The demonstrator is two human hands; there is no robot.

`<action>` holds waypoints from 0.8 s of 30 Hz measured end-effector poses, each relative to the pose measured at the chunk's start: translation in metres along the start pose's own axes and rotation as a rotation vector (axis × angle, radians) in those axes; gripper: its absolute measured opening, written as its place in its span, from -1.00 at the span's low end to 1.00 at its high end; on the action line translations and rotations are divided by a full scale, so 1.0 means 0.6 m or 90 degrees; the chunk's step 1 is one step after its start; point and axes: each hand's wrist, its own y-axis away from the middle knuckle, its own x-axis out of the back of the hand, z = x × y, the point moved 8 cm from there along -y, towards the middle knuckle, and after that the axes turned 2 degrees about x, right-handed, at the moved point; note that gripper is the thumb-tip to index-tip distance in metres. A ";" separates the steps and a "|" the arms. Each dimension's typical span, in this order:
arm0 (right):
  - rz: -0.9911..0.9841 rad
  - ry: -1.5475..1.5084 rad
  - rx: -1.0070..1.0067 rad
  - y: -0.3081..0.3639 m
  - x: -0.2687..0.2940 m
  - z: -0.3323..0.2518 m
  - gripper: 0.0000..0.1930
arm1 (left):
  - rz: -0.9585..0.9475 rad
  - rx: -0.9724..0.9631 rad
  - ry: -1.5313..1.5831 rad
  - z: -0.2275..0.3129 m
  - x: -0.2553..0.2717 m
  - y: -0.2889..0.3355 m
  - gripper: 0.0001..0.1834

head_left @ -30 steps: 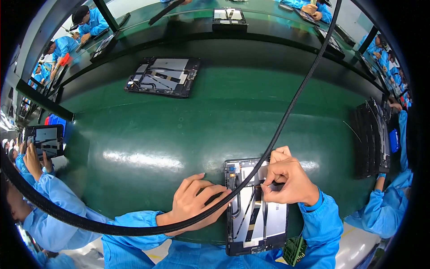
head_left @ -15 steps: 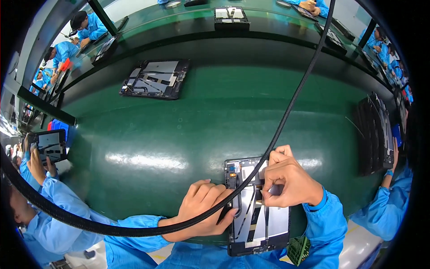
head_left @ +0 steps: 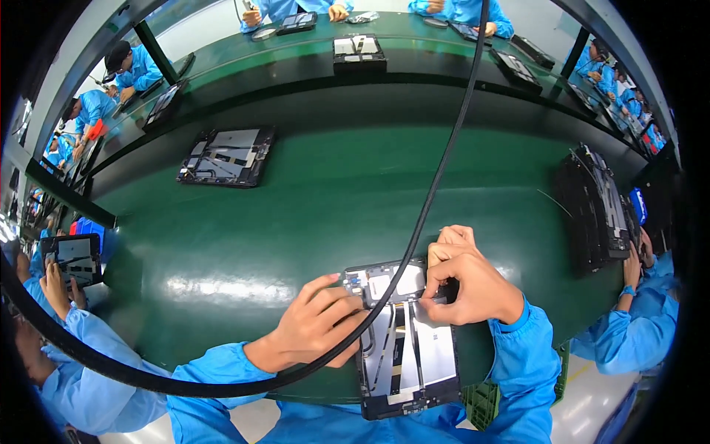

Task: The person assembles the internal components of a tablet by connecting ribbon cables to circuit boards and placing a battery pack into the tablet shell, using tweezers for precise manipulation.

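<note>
Opened tablet (head_left: 408,348) beside spread left hand (head_left: 316,325), under pinching right hand (head_left: 473,285); pinched item unclear.

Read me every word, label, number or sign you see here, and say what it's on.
No text is legible.
Opened device in front: any print is too small to read.
Opened device at upper left: any print is too small too.

**Room mid-table, cable in front**

A hand could pass over the green tabletop (head_left: 318,203) between the far-left tablet (head_left: 225,157) and the stack of dark tablets (head_left: 590,211) on the right. A thick black cable (head_left: 185,387) arcs across the view, crossing in front of the left hand (head_left: 314,325) and nearer tablet (head_left: 436,349).
</note>
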 end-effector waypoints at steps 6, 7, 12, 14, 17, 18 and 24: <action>-0.016 -0.006 -0.012 0.030 0.035 0.024 -0.86 | -0.078 -0.063 0.049 0.024 -0.033 -0.052 -0.64; -0.014 0.000 -0.012 0.035 0.039 0.030 -0.86 | -0.098 -0.063 0.067 0.028 -0.037 -0.061 -0.65; -0.026 -0.034 -0.044 0.063 0.055 0.049 -0.81 | -0.226 -0.077 0.122 0.062 -0.079 -0.081 -0.62; -0.036 -0.025 -0.042 0.070 0.059 0.059 -0.81 | -0.190 -0.100 0.154 0.075 -0.081 -0.084 -0.54; -0.051 -0.044 -0.076 0.078 0.058 0.074 -0.80 | -0.207 -0.087 0.186 0.089 -0.088 -0.100 -0.46; -0.060 -0.071 -0.106 0.081 0.055 0.082 -0.79 | -0.185 -0.081 0.168 0.092 -0.091 -0.104 -0.44; -0.077 -0.107 -0.112 0.089 0.058 0.102 -0.80 | -0.180 -0.048 0.149 0.105 -0.116 -0.103 -0.42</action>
